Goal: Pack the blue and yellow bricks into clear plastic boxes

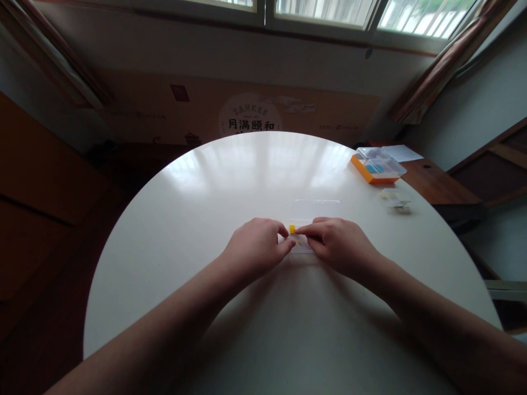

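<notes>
Both hands meet at the middle of a round white table (206, 219). My left hand (255, 247) and my right hand (340, 244) are curled, their fingertips pinching a small yellow piece (292, 229) between them. The piece sits at the near edge of a clear flat plastic tray or lid (315, 211) that lies on the table just beyond my fingers. What else my fingers cover is hidden.
At the table's far right edge stands an orange box with a clear lid (376, 167), holding something blue. A small clear packet of bits (396, 200) lies near it. A side desk with a sheet of paper (401, 152) stands beyond. Cardboard leans against the wall under the window.
</notes>
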`<control>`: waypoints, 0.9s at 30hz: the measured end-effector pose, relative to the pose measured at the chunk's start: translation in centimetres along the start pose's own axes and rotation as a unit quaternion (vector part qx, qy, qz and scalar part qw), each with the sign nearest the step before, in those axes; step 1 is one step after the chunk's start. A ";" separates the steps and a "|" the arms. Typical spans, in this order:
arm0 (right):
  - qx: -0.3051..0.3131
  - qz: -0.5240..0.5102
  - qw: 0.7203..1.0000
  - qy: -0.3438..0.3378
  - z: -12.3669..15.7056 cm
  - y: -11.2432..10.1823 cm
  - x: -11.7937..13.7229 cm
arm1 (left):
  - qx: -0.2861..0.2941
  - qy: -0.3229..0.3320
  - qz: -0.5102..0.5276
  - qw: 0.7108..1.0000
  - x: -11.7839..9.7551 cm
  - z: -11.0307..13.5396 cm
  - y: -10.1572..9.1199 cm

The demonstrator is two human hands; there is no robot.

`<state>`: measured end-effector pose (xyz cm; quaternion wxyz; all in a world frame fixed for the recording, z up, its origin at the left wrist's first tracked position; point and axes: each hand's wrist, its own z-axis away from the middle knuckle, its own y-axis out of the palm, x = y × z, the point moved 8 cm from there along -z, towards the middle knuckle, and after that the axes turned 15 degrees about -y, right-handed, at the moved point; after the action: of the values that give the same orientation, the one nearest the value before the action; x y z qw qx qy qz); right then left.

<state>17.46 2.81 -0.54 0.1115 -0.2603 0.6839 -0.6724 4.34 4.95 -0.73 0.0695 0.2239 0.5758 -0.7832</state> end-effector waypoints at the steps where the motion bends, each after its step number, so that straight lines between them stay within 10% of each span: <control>1: -0.002 -0.003 1.000 0.000 0.0 0.0 0.0 | 0.001 0.000 0.001 1.000 0.0 0.0 0.0; 27: -0.008 -0.004 1.000 0.018 0.1 -0.1 -0.6 | 0.007 -0.006 0.003 1.000 -0.1 0.0 0.0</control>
<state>17.99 3.04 -0.55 0.0939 -0.2518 0.6901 -0.6720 4.40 4.97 -0.74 0.0740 0.2213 0.5691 -0.7885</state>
